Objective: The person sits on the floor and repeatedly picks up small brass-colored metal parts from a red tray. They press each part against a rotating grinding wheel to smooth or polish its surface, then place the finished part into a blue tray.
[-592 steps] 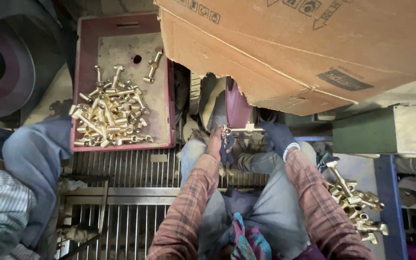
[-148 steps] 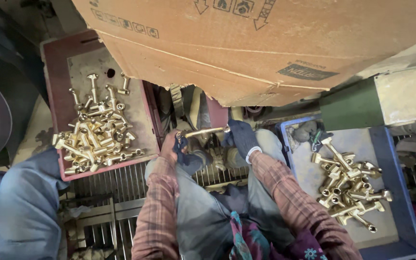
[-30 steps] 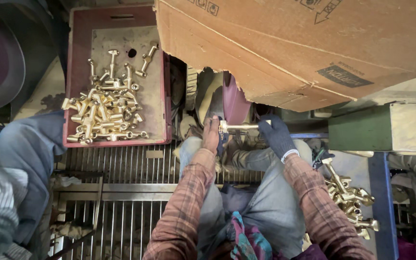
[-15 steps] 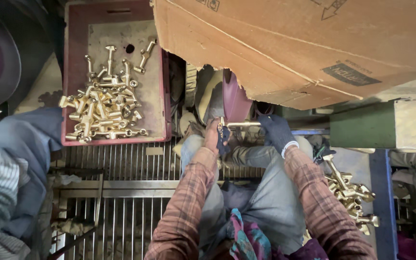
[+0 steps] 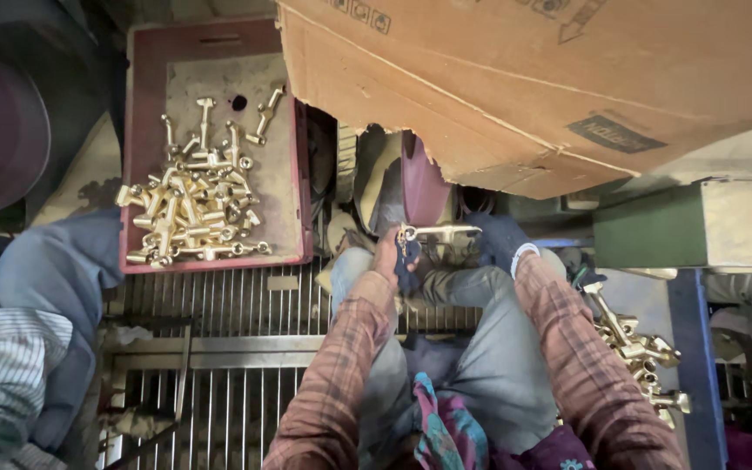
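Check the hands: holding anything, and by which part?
Both hold one brass fitting level by the wheel: left hand at its left end, gloved right hand at its right end.

sleeves: red-brown plaid; right hand (image 5: 495, 244): dark glove; trousers: grey

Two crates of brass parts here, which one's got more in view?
The red crate at upper left: its whole floor shows, with a heap of brass fittings. The blue crate at lower right is half hidden behind the right sleeve.

Left hand (image 5: 391, 252), right hand (image 5: 493, 244) grip brass fitting (image 5: 439, 232) at wheel (image 5: 421, 178).
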